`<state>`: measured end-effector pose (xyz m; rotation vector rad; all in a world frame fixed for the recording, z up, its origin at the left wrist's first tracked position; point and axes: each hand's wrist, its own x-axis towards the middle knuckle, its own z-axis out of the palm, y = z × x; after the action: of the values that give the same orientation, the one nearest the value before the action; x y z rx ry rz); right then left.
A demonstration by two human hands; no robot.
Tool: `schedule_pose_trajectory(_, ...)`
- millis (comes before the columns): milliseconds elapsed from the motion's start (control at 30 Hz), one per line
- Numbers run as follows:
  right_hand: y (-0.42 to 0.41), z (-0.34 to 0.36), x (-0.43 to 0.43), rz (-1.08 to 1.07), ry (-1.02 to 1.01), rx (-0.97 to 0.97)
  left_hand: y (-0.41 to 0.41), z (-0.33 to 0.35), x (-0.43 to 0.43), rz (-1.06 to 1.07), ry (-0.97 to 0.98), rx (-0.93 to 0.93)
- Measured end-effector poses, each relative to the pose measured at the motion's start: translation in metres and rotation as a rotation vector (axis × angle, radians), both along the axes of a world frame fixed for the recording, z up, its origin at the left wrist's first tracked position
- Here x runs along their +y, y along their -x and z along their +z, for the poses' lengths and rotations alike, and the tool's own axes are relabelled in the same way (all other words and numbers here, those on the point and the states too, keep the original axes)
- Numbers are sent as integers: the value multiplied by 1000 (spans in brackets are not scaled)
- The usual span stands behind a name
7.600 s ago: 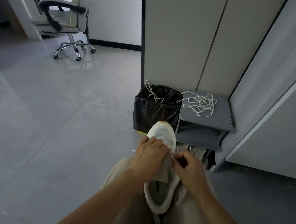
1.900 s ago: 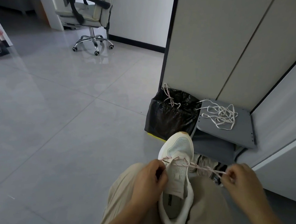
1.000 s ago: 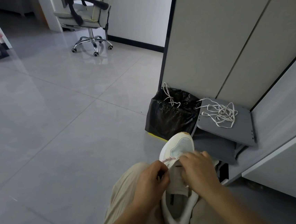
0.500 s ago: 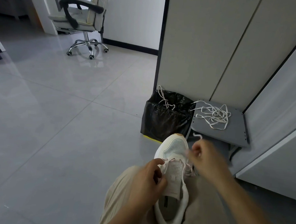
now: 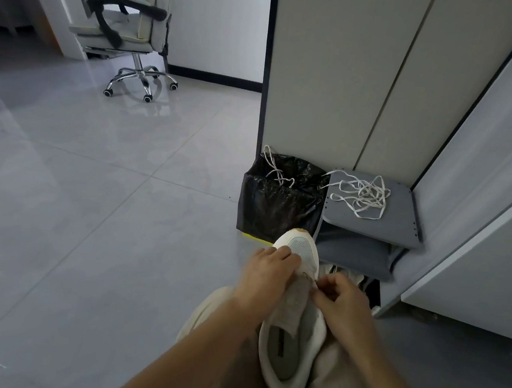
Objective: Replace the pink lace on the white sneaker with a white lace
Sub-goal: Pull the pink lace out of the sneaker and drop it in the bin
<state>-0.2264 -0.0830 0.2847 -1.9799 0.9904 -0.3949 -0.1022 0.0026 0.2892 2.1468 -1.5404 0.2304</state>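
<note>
**A:** What are the hands doing?

**B:** The left hand (image 5: 267,273) is curled over the forefoot of the white sneaker (image 5: 291,347), gripping it on the lap with the toe pointing away. The right hand (image 5: 343,299) has its fingers bent in, tips pinching at the eyelet edge beside the tongue. Whether pink lace sits between them is too small to tell.

**A:** How will it handle?

**B:** Light, I'd judge, with a soft upper that gives, so grip the firmer sole sides. A lace is limp and best taken by its stiff tip.

**A:** And the white lace (image 5: 362,194)?

**B:** It's a loose tangle mid-top of the grey low shelf (image 5: 403,214), well apart from the hands. A black-bagged bin (image 5: 278,205) stands at the shelf's left edge.

**A:** Any writing?

**B:** There's a dark insole label (image 5: 279,341), unreadable.
</note>
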Motion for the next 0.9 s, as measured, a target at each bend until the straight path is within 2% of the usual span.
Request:
schedule_pose_trajectory(133, -2, -3, 2, 5, 30, -31, -4, -11, 6, -43, 105, -10)
schedule_pose_trajectory(300, 0, -1, 9, 1, -14, -113, -6, -14, -9, -173, 175, -145)
schedule_pose_trajectory(400, 1, -1, 6, 0, -23, -116, -11, -8, -13, -286, 172, -265)
schedule_pose_trajectory(500, 0, -1, 3, 0, -46, -95, -14, -9, -9, -357, 141, -231)
schedule_pose_trajectory(600, -1, -2, 0, -11, -44, -84, -15, -13, -3, -343, 156, -212)
schedule_pose_trajectory(733, -2, -5, 2, 17, -24, -85, -17, -21, 11, -255, 189, -31)
schedule_pose_trajectory(900, 1, -10, 5, 59, 4, -132, -7, -10, -3, -130, -40, -89)
